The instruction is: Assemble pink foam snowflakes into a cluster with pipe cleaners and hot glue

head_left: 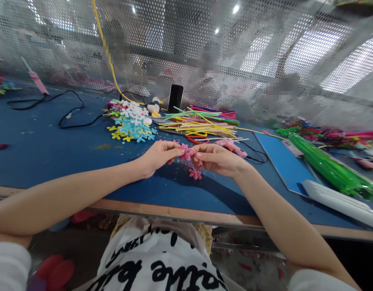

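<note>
Hands (157, 157) (215, 158) pinch pink flower (185, 151) — spare flower (194, 174) below, sticks (201, 121) behind

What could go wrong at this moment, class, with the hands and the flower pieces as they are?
1. Both hands, left and right, pinch one small pink flower by the fingertips; it could slip.
2. A second pink flower lies just below the hands and might get brushed toward the table edge.
3. The glue gun sits close behind the right hand, and its cable could snag.
</note>
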